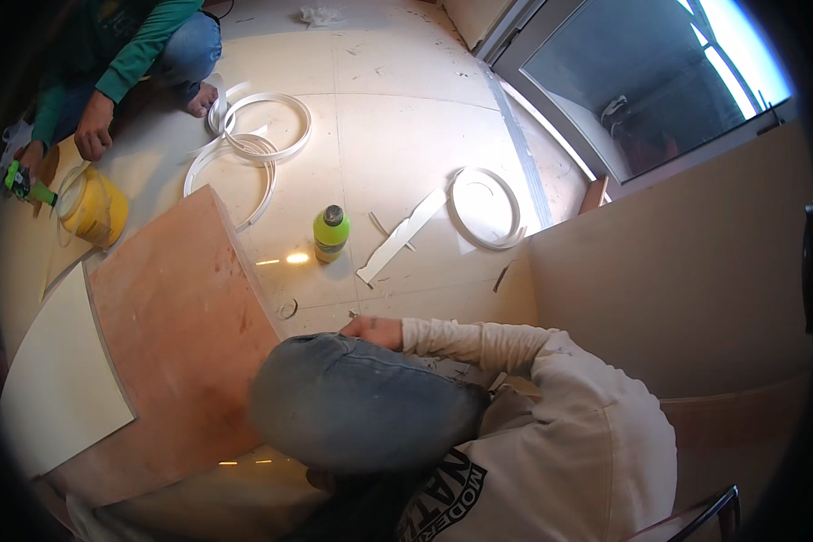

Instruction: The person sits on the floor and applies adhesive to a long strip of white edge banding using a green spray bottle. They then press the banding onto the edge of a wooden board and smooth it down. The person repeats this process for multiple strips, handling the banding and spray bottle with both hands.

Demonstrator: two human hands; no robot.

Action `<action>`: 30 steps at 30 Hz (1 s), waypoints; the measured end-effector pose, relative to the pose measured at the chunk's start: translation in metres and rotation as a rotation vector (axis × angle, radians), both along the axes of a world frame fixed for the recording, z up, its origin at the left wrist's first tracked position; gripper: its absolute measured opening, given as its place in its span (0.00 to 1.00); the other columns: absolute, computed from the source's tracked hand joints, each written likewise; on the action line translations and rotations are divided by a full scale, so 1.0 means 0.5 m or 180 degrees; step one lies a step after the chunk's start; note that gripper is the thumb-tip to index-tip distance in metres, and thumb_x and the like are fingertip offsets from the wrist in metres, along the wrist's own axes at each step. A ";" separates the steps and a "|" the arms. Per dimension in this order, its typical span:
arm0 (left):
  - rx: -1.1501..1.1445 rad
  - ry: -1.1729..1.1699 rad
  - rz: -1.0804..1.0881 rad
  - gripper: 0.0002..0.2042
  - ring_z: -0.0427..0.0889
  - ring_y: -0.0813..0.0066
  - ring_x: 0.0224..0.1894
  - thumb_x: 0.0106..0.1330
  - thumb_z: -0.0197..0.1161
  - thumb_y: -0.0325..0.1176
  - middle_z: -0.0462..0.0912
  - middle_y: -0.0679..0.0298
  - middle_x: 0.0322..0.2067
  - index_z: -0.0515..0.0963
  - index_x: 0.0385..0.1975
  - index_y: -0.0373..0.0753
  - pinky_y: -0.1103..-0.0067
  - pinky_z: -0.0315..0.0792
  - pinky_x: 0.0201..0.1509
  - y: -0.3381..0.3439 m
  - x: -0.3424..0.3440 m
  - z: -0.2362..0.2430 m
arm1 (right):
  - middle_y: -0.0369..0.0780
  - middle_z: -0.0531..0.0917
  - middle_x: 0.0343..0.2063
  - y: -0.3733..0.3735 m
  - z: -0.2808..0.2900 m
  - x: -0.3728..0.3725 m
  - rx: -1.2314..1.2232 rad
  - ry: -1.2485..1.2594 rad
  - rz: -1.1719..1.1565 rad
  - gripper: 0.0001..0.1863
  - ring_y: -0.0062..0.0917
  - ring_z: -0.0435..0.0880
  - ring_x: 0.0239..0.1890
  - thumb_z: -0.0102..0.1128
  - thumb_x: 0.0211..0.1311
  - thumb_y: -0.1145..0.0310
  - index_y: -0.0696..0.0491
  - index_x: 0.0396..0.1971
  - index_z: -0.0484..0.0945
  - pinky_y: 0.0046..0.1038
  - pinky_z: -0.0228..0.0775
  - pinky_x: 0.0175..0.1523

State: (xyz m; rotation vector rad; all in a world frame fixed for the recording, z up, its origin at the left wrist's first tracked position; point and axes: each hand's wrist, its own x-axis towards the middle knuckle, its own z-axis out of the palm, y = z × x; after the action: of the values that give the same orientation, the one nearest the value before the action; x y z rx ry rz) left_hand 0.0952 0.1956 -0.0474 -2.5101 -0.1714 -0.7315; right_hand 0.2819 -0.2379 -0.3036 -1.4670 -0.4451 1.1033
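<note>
The pale tiled floor (406, 117) fills the upper middle of the frame, dusty and scattered with scraps. Along the right side stands a large beige board (686, 280), with a glass door (641, 81) above it at upper right. At lower left lies a reddish-brown plywood panel (185, 334) with a curved edge, smudged and scuffed, and a cream sheet (59, 379) rests just beside it on its left. The wearer's bent knee in grey-blue jeans (361, 406) and cream sweatshirt sleeve (488, 348) occupy the lower centre. Of the wearer's hands, only the right hand (375, 331) shows, at the middle of the frame above the knee, near the plywood panel's curved edge; its fingers are tucked behind the knee, so whether it is spread or pinching anything cannot be told. The left hand is out of sight. At upper left crouches another person in a green sleeve (140, 50), a hand (93, 135) hanging near a yellow bucket (95, 210). Loops of white edge banding (253, 135) lie beside that person, another coil (488, 208) sits right of centre, and a small lime-green bottle (331, 233) stands upright between them.
</note>
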 end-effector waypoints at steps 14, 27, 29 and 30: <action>-0.1799 0.1203 -0.1254 0.22 0.75 0.56 0.50 0.58 0.61 0.29 0.78 0.54 0.45 0.72 0.55 0.37 0.49 0.49 0.69 -0.203 0.234 -0.196 | 0.48 0.76 0.45 -0.598 -0.149 0.154 -0.4532 -0.2073 -0.1674 0.23 0.42 0.74 0.50 0.68 0.49 0.66 0.56 0.45 0.75 0.38 0.69 0.56; -0.1953 0.1059 -0.1628 0.20 0.77 0.57 0.48 0.56 0.63 0.28 0.79 0.55 0.41 0.75 0.51 0.36 0.52 0.54 0.67 -0.236 0.243 -0.176 | 0.49 0.83 0.36 -0.499 -0.057 0.189 -0.3401 -0.2373 -0.1862 0.15 0.39 0.82 0.39 0.60 0.58 0.70 0.59 0.44 0.76 0.34 0.74 0.44; -0.2090 0.1161 -0.1600 0.20 0.77 0.58 0.47 0.57 0.63 0.28 0.79 0.56 0.41 0.75 0.51 0.36 0.52 0.54 0.67 -0.243 0.243 -0.167 | 0.45 0.85 0.35 -0.486 -0.063 0.169 -0.2640 -0.0796 -0.1565 0.19 0.33 0.84 0.37 0.65 0.54 0.65 0.57 0.45 0.77 0.30 0.74 0.44; -0.2155 0.1213 -0.1575 0.20 0.77 0.59 0.47 0.57 0.63 0.29 0.79 0.56 0.40 0.75 0.51 0.37 0.52 0.54 0.67 -0.244 0.242 -0.165 | 0.44 0.86 0.34 -0.467 -0.068 0.149 -0.2226 -0.0291 -0.1483 0.19 0.33 0.84 0.36 0.66 0.52 0.64 0.57 0.43 0.79 0.31 0.75 0.44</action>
State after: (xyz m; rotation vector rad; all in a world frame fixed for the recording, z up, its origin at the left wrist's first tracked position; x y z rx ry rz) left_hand 0.2160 0.0735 -0.1297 -3.3423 0.4227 -0.3841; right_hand 0.3566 -0.4715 -0.3375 -2.0982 0.2576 0.8420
